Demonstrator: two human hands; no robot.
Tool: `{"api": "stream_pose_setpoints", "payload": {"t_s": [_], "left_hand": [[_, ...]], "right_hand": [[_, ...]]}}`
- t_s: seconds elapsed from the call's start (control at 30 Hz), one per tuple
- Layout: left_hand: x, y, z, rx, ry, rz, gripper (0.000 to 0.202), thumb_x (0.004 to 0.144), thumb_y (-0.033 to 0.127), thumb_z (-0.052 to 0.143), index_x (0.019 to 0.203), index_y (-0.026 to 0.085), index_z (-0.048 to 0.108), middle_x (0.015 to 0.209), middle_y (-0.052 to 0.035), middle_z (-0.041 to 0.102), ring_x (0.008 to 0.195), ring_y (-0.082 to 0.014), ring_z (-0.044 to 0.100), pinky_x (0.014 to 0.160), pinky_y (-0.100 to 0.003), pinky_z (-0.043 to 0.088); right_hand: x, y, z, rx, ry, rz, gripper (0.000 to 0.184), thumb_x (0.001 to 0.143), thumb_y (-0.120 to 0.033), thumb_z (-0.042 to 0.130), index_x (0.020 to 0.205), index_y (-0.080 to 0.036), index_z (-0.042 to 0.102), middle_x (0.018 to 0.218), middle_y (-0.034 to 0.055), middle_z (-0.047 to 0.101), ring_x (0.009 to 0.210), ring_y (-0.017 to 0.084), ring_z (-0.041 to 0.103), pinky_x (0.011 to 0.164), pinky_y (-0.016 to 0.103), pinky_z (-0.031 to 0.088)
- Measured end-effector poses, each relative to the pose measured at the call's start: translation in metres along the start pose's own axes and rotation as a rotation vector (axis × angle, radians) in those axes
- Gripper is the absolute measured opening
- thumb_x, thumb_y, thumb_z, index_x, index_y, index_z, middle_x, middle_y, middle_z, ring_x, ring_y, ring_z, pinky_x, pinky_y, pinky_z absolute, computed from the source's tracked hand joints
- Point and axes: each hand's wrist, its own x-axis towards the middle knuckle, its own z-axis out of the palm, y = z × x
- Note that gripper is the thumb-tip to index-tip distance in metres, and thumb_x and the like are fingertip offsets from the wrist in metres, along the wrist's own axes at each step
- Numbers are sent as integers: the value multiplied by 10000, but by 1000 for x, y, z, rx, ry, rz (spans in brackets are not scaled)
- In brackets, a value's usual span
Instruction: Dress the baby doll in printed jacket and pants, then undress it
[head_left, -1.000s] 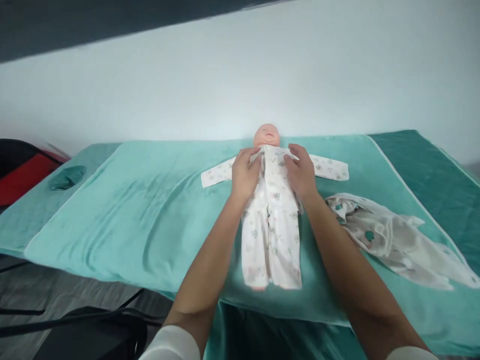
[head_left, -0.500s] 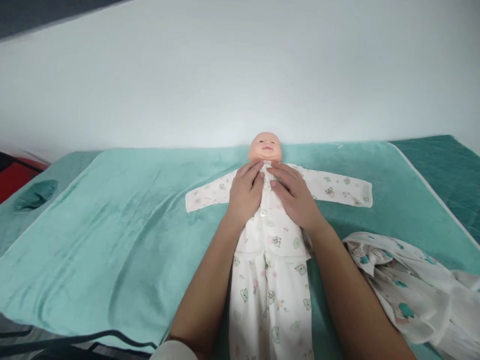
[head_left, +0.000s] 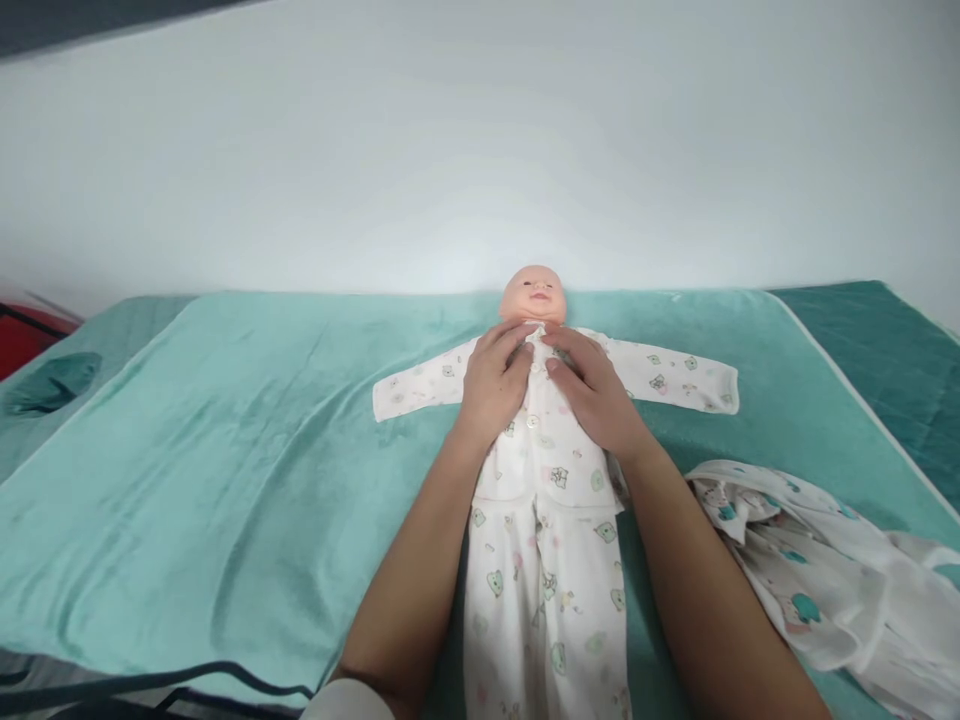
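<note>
A pale wall (head_left: 480, 150) rises along the far edge of the surface, which is spread with a light teal cloth (head_left: 247, 430); a darker teal cover (head_left: 881, 340) shows past that cloth's pale border, toward the far right corner. On the cloth, a little right of the middle, a doll lies on its back, its head close to the far edge and its legs running toward the near edge, where the bottom of the view cuts them off. It is dressed in a white printed top (head_left: 555, 470) with both sleeves stretched out sideways, and white printed trousers (head_left: 585, 590) just below the hem. Toward the near right corner lies a crumpled white garment (head_left: 840, 590) with teal prints, partly behind the right forearm. The left hand (head_left: 496, 380) and right hand (head_left: 592, 385) rest backs up on the chest of the top, one on each side of the front opening, fingers loosely bent and thumbs slightly parted from the forefingers. Near the left edge there is a dark opening (head_left: 52, 382). The doll's head (head_left: 533, 295) sits at the collar, just above the fingertips. A small button (head_left: 533, 422) shows below the hands.
</note>
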Motion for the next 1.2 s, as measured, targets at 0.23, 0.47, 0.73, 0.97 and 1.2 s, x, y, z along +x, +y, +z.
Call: {"api": "stream_pose_setpoints", "payload": {"t_s": [0.23, 0.47, 0.73, 0.97, 1.2], "left_hand": [[0, 2, 0, -15, 5, -18, 300, 977, 250, 507, 1123, 275, 768, 1382, -33, 655, 1337, -207, 578, 1207, -422, 421], [-1, 3, 0, 6, -3, -10, 301, 972, 230, 502, 1063, 296, 782, 1376, -18, 654, 1334, -210, 579, 1197, -432, 432], [-2, 3, 1, -77, 72, -14, 231, 951, 204, 531, 1039, 264, 736, 1309, -24, 679, 1293, -194, 600, 1150, -390, 459], [-21, 5, -3, -104, 122, -107, 128, 954, 252, 561, 882, 230, 665, 1311, -33, 684, 1214, -203, 636, 1086, -405, 492], [-38, 3, -9, -83, 77, -51, 197, 945, 250, 589, 1056, 293, 746, 1390, -17, 647, 1339, -217, 568, 1098, -419, 505]], "right_hand": [[-3, 0, 2, 79, 19, 63, 409, 969, -362, 560, 1373, -292, 560, 1463, 55, 598, 1400, 254, 499, 1219, 535, 333], [-4, -2, -1, 46, -12, 17, 495, 979, -349, 553, 1470, -313, 501, 1536, 49, 531, 1459, 256, 440, 1244, 516, 308], [-4, -3, 2, 103, 47, 6, 418, 951, -304, 592, 1369, -289, 599, 1439, 51, 617, 1369, 236, 533, 1192, 482, 393], [-7, -3, 3, 196, 159, -73, 114, 954, -296, 600, 944, -277, 712, 1289, 25, 700, 1262, 235, 612, 1111, 472, 473], [-6, -9, 2, 159, 140, -75, 142, 945, -306, 634, 888, -284, 763, 1257, 29, 716, 1222, 233, 637, 1101, 474, 484]]}}
